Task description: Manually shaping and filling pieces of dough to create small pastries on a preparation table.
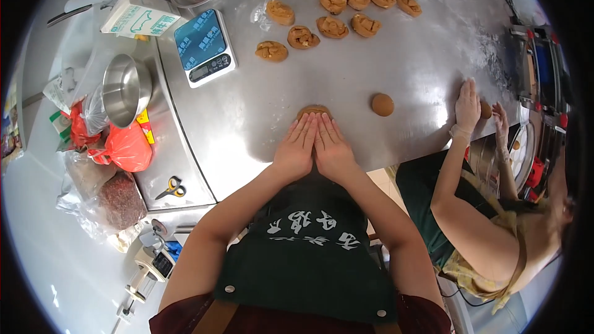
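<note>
My left hand and my right hand lie side by side on the steel table, fingers stretched out flat and angled together. Their fingertips rest on a piece of brown dough, which shows only as a curved edge beyond them; the rest is hidden under the fingers. Neither hand grasps anything. To the right sits a smooth round dough ball, apart from my hands. Farther off, several brown dough pieces with folded, lumpy tops stand in loose rows.
A digital scale stands at the left, near a carton and a steel bowl. Scissors lie below red plastic bags. At the right a co-worker's gloved hands are around another dough ball.
</note>
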The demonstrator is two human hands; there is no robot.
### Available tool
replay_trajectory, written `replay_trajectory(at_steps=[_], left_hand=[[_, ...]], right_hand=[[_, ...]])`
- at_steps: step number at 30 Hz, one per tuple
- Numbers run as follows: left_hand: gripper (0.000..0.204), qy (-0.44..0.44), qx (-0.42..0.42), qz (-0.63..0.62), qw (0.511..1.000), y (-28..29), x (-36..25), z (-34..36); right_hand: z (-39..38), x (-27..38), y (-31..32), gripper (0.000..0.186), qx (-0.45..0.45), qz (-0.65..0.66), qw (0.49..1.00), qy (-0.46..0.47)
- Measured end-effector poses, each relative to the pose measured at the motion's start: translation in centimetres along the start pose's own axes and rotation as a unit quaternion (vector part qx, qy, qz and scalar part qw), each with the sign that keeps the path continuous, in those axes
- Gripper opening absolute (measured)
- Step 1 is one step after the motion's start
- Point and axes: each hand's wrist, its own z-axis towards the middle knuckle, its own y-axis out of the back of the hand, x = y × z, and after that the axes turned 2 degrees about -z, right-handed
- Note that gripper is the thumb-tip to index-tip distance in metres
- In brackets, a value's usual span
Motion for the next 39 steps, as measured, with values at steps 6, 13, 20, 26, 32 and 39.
replay_trajectory(at_steps=[6, 13, 20, 26, 32, 39], left_hand=[[0.068, 0.031, 0.042, 0.002, 0.999, 0.2, -0.6, 0.7], [0.066, 0.057, 0.023, -0.078, 0.995, 1.6, 0.4, 0.6], [0.066, 0.068, 0.005, -0.123, 0.99, 1.6, 2.0, 1.1], [0.017, 0.111, -0.064, -0.087, 0.988, 2.0, 3.4, -3.3], [0.008, 0.083, -0.076, -0.019, 0.993, 0.1, 1.1, -3.4], [0.008, 0.035, -0.107, -0.023, 0.993, 0.5, 1.7, -2.0]], right_hand=[[0.1, -0.5, 0.1, 0.058, 0.04, -0.006, 0.999, -0.004], [1.7, -0.9, 1.5, 0.066, 0.039, 0.035, 0.998, -0.019], [2.3, -1.4, 0.8, 0.059, 0.06, 0.009, 0.998, -0.018], [1.8, -1.5, 2.6, 0.045, -0.102, 0.183, 0.974, -0.087], [0.3, -1.1, 2.8, 0.038, -0.15, 0.174, 0.97, -0.076], [-1.9, -1.8, 2.6, 0.036, -0.164, 0.169, 0.964, -0.122]])
